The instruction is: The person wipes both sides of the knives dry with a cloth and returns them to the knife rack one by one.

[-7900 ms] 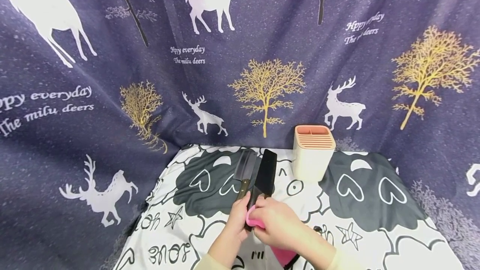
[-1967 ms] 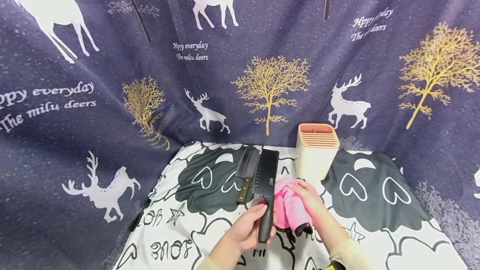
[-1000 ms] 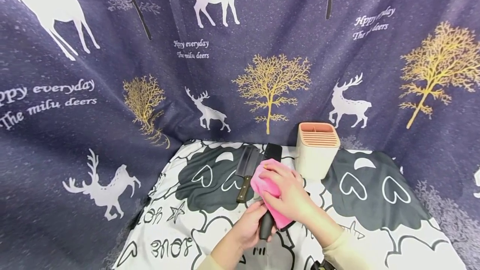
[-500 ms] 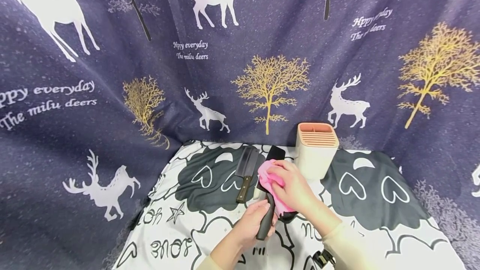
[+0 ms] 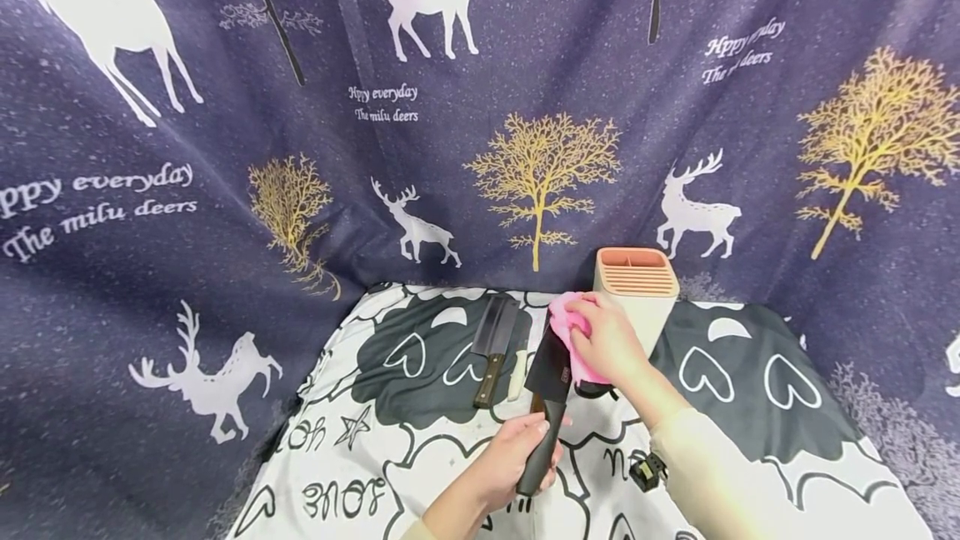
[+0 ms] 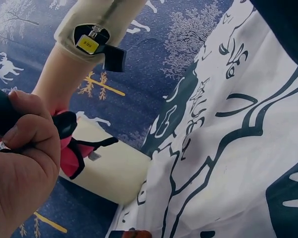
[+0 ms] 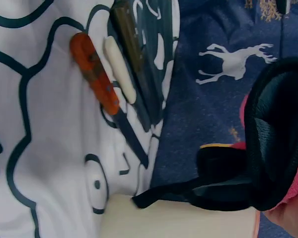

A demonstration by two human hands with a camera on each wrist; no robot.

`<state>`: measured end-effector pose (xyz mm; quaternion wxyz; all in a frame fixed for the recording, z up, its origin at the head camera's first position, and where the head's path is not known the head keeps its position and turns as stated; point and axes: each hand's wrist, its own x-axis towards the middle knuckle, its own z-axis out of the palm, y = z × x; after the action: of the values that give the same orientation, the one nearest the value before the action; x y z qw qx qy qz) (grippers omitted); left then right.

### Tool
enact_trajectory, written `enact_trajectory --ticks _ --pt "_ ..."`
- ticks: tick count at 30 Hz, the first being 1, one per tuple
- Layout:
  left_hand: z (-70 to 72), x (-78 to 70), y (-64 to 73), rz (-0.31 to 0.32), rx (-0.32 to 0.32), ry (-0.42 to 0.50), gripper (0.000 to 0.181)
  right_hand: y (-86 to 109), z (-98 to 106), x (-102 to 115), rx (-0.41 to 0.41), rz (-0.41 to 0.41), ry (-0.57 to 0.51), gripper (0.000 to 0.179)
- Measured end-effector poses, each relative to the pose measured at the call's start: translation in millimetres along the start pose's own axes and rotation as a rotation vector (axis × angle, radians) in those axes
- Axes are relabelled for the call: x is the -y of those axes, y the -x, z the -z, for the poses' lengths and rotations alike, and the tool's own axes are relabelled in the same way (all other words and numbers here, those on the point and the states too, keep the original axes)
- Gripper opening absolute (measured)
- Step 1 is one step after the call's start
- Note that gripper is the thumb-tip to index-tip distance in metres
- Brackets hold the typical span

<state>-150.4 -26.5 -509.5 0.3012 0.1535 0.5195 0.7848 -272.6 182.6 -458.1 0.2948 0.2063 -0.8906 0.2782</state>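
Note:
In the head view, my left hand [image 5: 506,461] grips the black handle of a broad black kitchen knife [image 5: 550,367], its blade pointing away and tilted right. My right hand [image 5: 611,338] holds a pink cloth [image 5: 564,317] against the blade's far end, covering part of its right edge. The left wrist view shows fingers curled round the black handle [image 6: 2,113]. Dark trim on the cloth [image 7: 268,144] hangs down in the right wrist view, where the held knife is out of sight.
A wooden-handled cleaver [image 5: 493,336], a white-handled knife [image 5: 517,375] and an orange-handled knife [image 7: 97,77] lie on the patterned cover [image 5: 442,461]. Behind the right hand stands a cream knife block [image 5: 654,315] with an orange slotted top. A patterned curtain [image 5: 465,215] hangs behind.
The right hand and cloth have slid up the blade, away from the handle, uncovering its lower part. The held knife has shifted right and tilts more, revealing the white-handled knife.

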Motion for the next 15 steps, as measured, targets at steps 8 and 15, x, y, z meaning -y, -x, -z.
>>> enact_trajectory --ticks 8,15 --pt "1.6 1.9 -0.6 0.017 -0.010 -0.012 0.045 10.3 -3 2 0.008 -0.098 0.004 0.035" --pt "10.6 0.7 -3.7 -0.006 -0.023 -0.014 0.043 19.0 -3 26 0.038 0.053 -0.005 0.034"
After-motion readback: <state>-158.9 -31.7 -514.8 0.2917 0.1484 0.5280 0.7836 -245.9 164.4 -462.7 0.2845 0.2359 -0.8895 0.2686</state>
